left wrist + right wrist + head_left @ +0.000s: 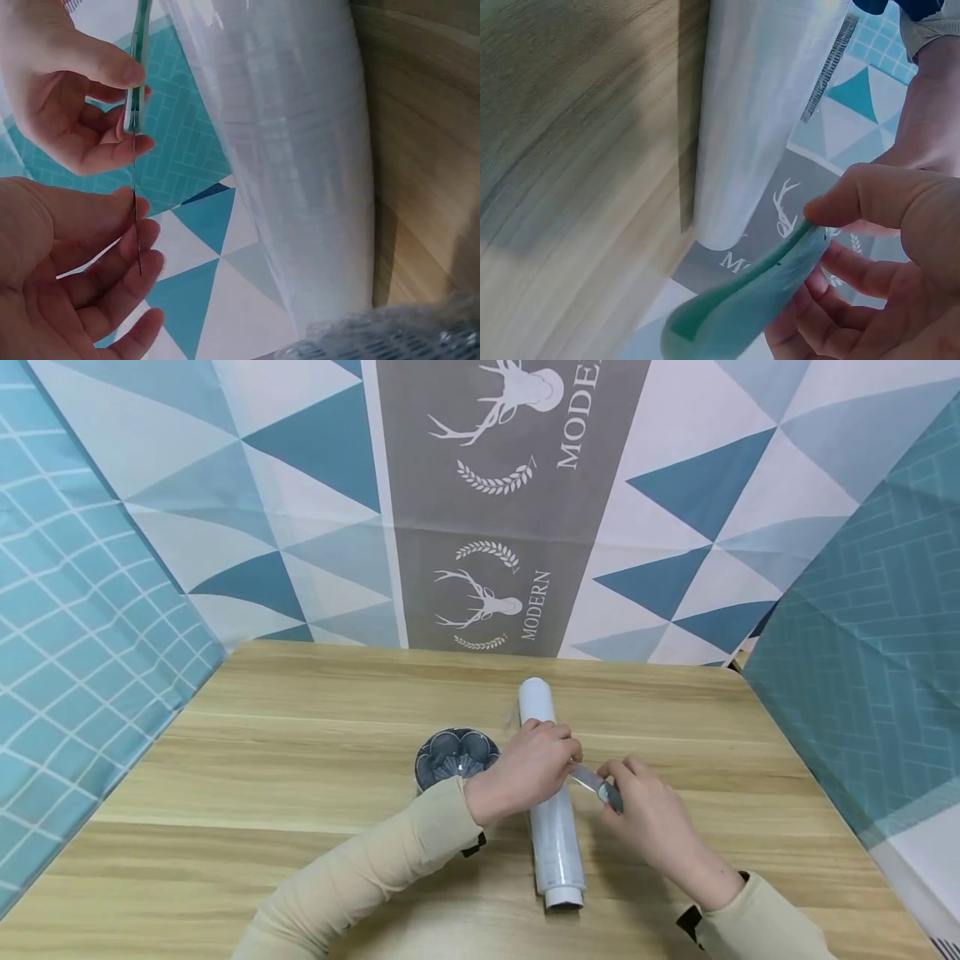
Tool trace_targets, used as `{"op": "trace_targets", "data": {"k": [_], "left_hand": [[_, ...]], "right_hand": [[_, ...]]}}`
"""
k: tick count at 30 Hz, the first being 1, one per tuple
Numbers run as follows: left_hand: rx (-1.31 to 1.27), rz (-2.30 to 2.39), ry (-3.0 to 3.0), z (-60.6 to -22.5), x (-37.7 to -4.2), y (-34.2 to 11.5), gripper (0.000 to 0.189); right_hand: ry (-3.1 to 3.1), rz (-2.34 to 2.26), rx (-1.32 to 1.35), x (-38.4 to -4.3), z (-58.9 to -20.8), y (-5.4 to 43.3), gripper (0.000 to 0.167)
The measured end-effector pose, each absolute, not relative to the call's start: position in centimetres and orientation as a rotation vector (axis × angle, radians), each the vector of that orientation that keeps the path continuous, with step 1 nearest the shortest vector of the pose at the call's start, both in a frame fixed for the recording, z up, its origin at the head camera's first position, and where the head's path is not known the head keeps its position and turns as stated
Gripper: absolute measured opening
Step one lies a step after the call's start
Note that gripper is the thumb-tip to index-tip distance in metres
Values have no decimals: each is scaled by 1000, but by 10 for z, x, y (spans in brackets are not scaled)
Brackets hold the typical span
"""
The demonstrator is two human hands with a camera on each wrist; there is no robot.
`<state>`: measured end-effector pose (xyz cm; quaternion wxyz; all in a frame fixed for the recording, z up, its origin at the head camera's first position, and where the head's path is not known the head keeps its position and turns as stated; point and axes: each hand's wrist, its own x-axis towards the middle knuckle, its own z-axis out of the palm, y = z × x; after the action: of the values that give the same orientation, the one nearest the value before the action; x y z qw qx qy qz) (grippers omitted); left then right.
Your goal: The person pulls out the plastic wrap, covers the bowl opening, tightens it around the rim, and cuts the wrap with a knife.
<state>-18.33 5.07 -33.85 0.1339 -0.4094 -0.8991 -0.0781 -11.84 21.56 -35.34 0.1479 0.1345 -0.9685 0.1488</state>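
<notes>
A small knife with a green handle (pixel 735 307) and a thin metal blade (pixel 585 777) is held over the roll of clear plastic wrap (pixel 555 843), which lies lengthwise on the table. My right hand (pixel 652 814) grips the handle between thumb and fingers, to the right of the roll. From the other side, my left hand (pixel 528 768) reaches across the roll and pinches the blade near its tip. In the left wrist view the blade (pixel 136 172) appears edge-on, running from the handle down to the left fingers.
A dark, petal-patterned bowl (pixel 444 747) stands left of the roll, partly behind the left forearm; clear film shows over it. The wooden table (pixel 300 735) ends at a patterned cloth backdrop (pixel 495 510), with blue cloth on both sides.
</notes>
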Motion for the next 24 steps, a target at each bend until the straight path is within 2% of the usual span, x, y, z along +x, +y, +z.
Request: {"op": "trace_targets", "data": {"k": [6,17,24], "left_hand": [[-1194,-279,-2593,-337,-184,48,6],[-1157,-323,-2523,-331,-186,47,4],[-1064,-466,-2500,-329,-186,46,4]], "right_hand": [[-2828,487,375,-122,-351,217,19],[-2794,483,441,-124,-340,228,18],[-2723,718,302,-126,-334,233,19]]}}
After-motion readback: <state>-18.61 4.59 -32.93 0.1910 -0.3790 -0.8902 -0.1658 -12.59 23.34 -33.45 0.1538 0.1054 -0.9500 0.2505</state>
